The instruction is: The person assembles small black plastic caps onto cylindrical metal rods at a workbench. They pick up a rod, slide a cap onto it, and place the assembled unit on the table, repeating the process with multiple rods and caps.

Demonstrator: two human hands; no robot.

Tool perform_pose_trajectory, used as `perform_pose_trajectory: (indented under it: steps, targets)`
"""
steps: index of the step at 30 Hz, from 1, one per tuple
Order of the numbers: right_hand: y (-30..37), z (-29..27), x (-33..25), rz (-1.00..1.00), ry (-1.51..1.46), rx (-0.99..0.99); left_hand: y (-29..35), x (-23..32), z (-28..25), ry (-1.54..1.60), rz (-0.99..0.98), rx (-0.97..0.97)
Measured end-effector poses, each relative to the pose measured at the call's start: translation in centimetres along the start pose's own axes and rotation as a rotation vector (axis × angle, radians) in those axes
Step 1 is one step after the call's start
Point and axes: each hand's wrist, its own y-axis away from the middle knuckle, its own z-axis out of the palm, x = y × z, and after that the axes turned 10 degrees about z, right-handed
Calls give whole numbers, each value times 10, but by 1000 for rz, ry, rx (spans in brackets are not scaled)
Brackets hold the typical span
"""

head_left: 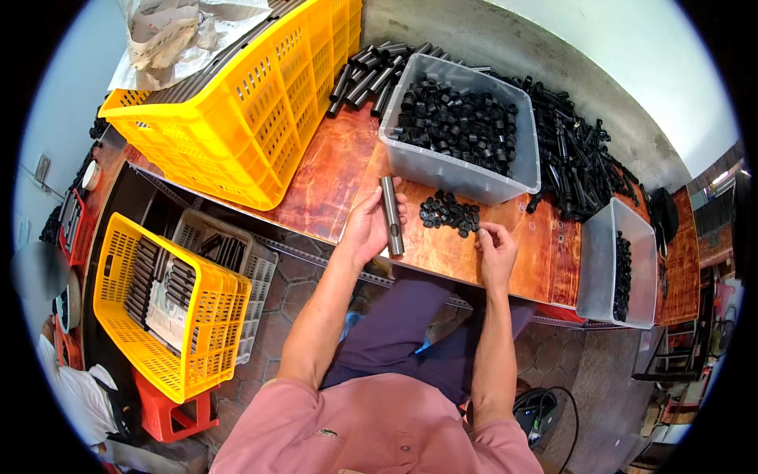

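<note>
A dark, glossy metal tube [392, 215] with a small hole near its lower end is held nearly upright in my left hand [368, 227], fingers wrapped round it. To the right, my right hand [497, 251] has its thumb and fingertips pinched together at the right edge of a small pile of black plastic caps [448, 215]. Whatever sits between those fingertips is too small to make out. The pile lies on the reddish-brown wooden table [521, 268], between both hands.
Behind the pile stands a clear bin [466, 186] full of black caps; another bin [596, 268] is at right. A yellow crate [237, 118] of tubes fills the back left. Loose tubes [371, 75] and black parts [564, 150] lie behind. Another yellow crate [213, 316] sits lower left.
</note>
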Motion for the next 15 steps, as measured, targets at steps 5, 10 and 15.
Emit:
perform_pose_trajectory:
  steps: [5,10,15]
  targets:
    - [10,4,-14,-8,-58,70,-3,0,-3,-27,1,13]
    - [74,-2,-116,-528,130,-136,1,5,-4,48,-29,19]
    - [129,-29,-212,-888,95,-456,-8,-7,0,-35,-29,38]
